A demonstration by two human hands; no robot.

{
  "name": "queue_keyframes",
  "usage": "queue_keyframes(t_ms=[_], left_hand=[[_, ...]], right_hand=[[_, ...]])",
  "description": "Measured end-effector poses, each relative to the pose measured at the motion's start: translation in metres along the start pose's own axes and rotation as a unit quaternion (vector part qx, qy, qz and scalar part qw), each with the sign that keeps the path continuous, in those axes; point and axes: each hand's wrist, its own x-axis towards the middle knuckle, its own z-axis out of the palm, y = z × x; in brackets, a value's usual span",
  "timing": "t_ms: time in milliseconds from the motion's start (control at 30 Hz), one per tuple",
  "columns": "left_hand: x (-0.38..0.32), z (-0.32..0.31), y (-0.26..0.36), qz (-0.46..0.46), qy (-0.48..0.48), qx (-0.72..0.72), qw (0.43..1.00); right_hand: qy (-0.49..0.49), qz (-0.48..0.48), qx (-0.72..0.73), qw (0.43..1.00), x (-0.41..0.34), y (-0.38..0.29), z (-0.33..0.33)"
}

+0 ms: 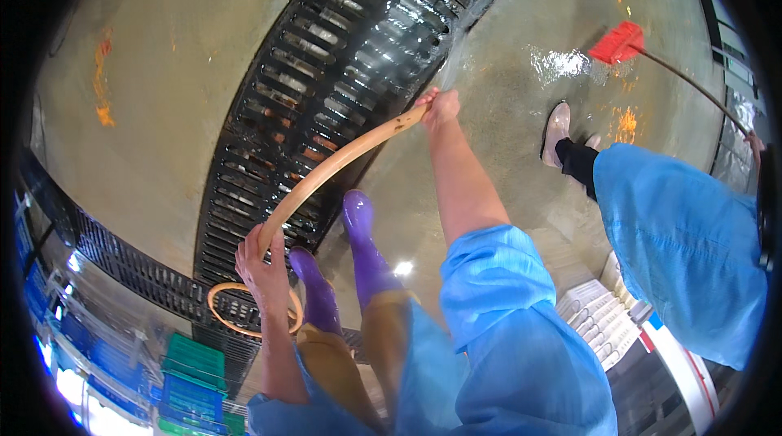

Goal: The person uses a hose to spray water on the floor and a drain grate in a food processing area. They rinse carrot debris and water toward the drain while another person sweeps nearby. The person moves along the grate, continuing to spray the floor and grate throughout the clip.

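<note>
An orange-tan hose (342,158) arcs between both hands. My right hand (440,107) grips it close to its mouth, and water sprays from there up along the edge of the black slotted drain grating (293,63). My left hand (263,262) is closed around the hose lower down. Behind my left wrist a loop of the hose (235,326) lies over the grating. Water glistens on the slats at the top of the view.
At right a person in a blue gown (678,240) and pale boots holds a red-headed floor brush (620,43). Orange residue (626,124) marks the wet floor. Green and blue crates (194,359) stand lower left; white stacked containers (599,326) are lower right. My purple boots (360,222) stand by the grating.
</note>
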Motion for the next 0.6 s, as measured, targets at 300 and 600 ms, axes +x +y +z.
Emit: queue_keyframes(t_ms=[300,600], left_hand=[[0.012,0.002,0.042,-0.022,0.039,-0.029,0.999],[0.046,0.019,0.04,-0.05,-0.007,-0.091,0.995]], right_hand=[[0.002,0.04,0.053,0.998,0.0,-0.045,0.004],[0.025,0.049,0.043,0.998,0.016,-0.056,0.023]])
